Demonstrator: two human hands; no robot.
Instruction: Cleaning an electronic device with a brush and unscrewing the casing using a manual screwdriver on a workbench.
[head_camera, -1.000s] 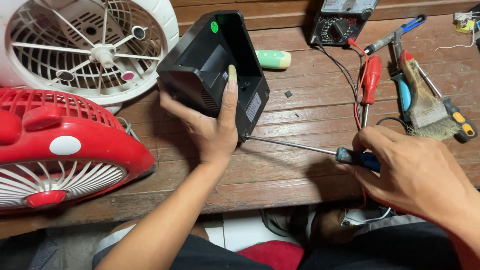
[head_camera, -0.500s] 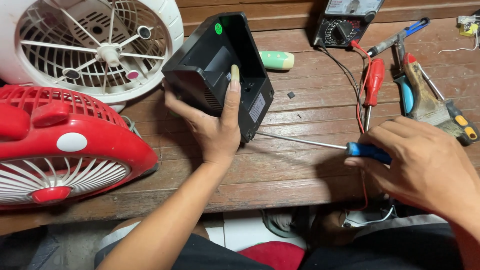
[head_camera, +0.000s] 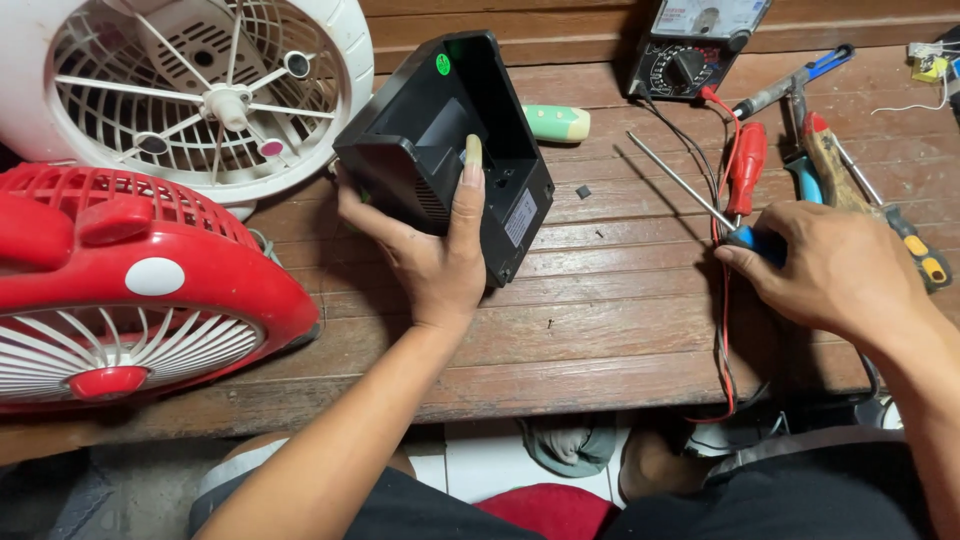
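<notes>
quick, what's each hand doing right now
Left hand: closed on the black plastic housing, tilted on the wooden table.
Right hand: closed on the blue-handled screwdriver.

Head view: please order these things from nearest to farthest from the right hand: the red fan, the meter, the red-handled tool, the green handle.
From the right hand, which holds a screwdriver:
1. Red-handled tool, just above the hand.
2. Meter, at the top edge, farther up.
3. Green handle, to the left, behind the black casing.
4. Red fan, at the far left edge.
</notes>
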